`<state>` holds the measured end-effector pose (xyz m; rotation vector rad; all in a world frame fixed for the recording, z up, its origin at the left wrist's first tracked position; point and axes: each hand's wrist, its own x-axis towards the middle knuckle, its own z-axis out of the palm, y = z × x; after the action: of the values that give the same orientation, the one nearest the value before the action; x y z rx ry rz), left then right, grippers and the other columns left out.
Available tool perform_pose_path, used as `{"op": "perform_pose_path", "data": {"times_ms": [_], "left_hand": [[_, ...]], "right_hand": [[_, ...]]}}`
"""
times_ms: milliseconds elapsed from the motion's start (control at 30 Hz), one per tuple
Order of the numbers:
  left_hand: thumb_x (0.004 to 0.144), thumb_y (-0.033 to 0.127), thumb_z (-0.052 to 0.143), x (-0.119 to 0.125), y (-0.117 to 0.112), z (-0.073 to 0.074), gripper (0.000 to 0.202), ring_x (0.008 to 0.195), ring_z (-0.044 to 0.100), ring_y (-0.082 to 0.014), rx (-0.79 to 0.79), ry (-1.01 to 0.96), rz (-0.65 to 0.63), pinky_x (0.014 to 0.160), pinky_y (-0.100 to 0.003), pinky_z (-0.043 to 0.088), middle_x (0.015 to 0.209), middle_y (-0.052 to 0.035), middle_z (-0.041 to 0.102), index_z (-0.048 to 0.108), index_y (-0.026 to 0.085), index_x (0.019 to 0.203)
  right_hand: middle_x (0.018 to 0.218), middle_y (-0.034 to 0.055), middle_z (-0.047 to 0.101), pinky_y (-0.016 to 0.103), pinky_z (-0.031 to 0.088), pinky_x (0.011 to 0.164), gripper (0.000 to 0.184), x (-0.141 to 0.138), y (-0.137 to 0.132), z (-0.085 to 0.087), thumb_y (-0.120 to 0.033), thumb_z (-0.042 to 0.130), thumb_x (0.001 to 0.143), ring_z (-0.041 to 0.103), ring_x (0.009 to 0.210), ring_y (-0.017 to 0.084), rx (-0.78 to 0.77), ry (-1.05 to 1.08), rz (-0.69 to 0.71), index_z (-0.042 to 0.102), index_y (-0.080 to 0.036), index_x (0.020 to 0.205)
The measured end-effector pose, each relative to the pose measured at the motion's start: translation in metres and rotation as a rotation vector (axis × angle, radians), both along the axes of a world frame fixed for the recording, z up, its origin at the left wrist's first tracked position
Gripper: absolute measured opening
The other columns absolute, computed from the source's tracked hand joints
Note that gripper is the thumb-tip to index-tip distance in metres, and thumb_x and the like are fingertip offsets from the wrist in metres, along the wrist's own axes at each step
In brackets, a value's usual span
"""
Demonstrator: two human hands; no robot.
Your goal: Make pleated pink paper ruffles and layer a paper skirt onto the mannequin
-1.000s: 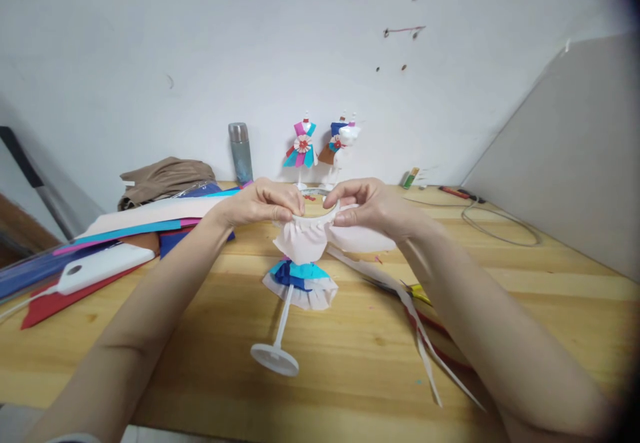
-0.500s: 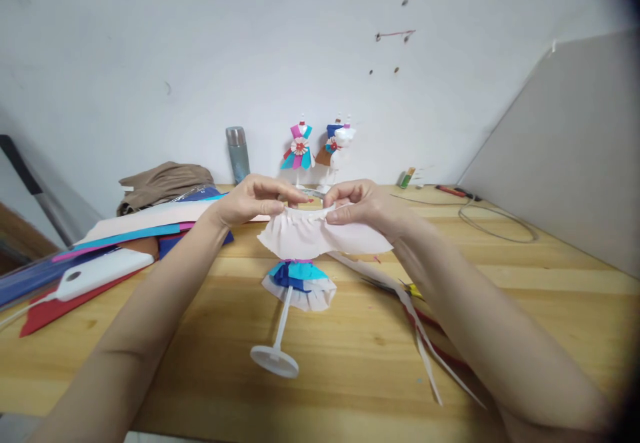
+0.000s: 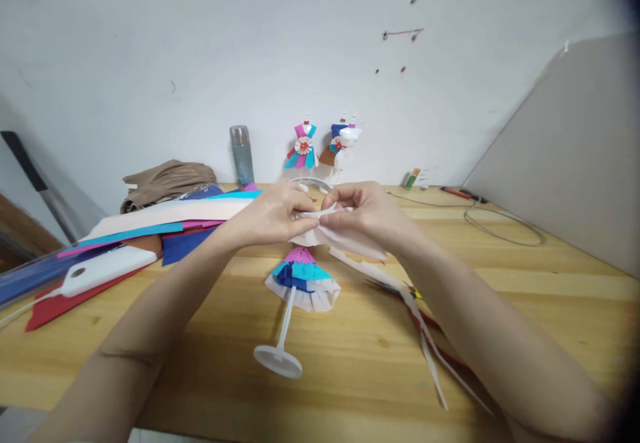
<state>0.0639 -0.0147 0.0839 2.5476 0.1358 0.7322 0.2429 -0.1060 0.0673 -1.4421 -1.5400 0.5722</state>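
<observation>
Between both hands, above the table, is a strip of pale pink crepe paper (image 3: 353, 239) with a gathered upper edge. My left hand (image 3: 275, 213) is closed on its left end, fingers bent over the top. My right hand (image 3: 357, 209) pinches the gathered edge between thumb and fingers. Just below lies a small dress-form stand (image 3: 285, 316), tipped over, its round white base toward me. It wears a ruffled skirt (image 3: 305, 276) in magenta, turquoise, dark blue and pale pink layers. Its upper part is hidden behind the paper and my hands.
Dressed miniature mannequins (image 3: 303, 146) stand by the wall, beside a flask (image 3: 242, 156). Coloured paper sheets (image 3: 170, 213) and a white glue gun (image 3: 107, 269) lie left. Scissors (image 3: 385, 286) and paper strips (image 3: 425, 336) lie right, with a cable (image 3: 500, 226) farther back.
My left hand has moved down and inward and its fingers have closed over the paper's edge. The paper is bunched lower, and more of the magenta layer shows.
</observation>
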Motion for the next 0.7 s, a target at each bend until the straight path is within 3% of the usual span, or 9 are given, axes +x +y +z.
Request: {"op": "perform_pose_path", "data": {"times_ms": [133,233,400,533,700], "left_hand": [[0.085,0.031,0.060,-0.001,-0.001,0.000,0.030,0.058,0.046,-0.0107,-0.091,0.025,0.072,0.055,-0.024,0.033,0.058,0.0003,0.052,0.063,0.013,0.061],[0.081,0.034,0.061,-0.001,0.008,0.000,0.031,0.052,0.040,-0.0080,-0.238,0.005,0.151,0.049,-0.022,0.028,0.053,0.0025,0.046,0.062,0.011,0.060],[0.075,0.043,0.070,0.001,0.023,-0.006,0.034,0.052,0.048,-0.0085,-0.467,-0.071,0.106,0.049,-0.020,0.034,0.056,-0.0002,0.057,0.071,0.009,0.070],[0.073,0.048,0.074,0.001,0.028,-0.010,0.039,0.059,0.056,-0.0116,-0.481,-0.136,0.036,0.055,-0.022,0.041,0.064,-0.0042,0.066,0.074,0.009,0.072],[0.073,0.051,0.075,-0.002,0.032,-0.010,0.040,0.070,0.060,-0.0149,-0.452,-0.162,-0.019,0.062,-0.024,0.046,0.072,-0.0056,0.069,0.076,0.011,0.075]], "right_hand": [[0.070,0.0013,0.064,0.027,0.041,0.055,0.026,-0.003,0.002,-0.001,-0.037,0.071,0.068,0.056,0.062,0.016,0.113,-0.032,0.002,0.069,-0.018,0.086],[0.083,0.0053,0.070,0.031,0.046,0.062,0.034,-0.008,0.000,-0.001,-0.036,0.071,0.071,0.063,0.074,0.021,0.251,-0.094,-0.107,0.069,-0.019,0.100],[0.091,0.0064,0.074,0.034,0.049,0.068,0.026,-0.020,-0.008,-0.004,-0.034,0.069,0.078,0.066,0.076,0.023,0.444,-0.218,-0.241,0.069,-0.025,0.102],[0.079,0.0056,0.073,0.032,0.047,0.063,0.018,-0.031,-0.017,-0.007,-0.035,0.065,0.082,0.063,0.066,0.019,0.468,-0.314,-0.086,0.070,-0.023,0.095],[0.060,0.0009,0.064,0.029,0.045,0.056,0.022,-0.034,-0.028,0.000,-0.039,0.057,0.086,0.058,0.056,0.016,0.318,-0.263,0.190,0.069,-0.022,0.078]]}}
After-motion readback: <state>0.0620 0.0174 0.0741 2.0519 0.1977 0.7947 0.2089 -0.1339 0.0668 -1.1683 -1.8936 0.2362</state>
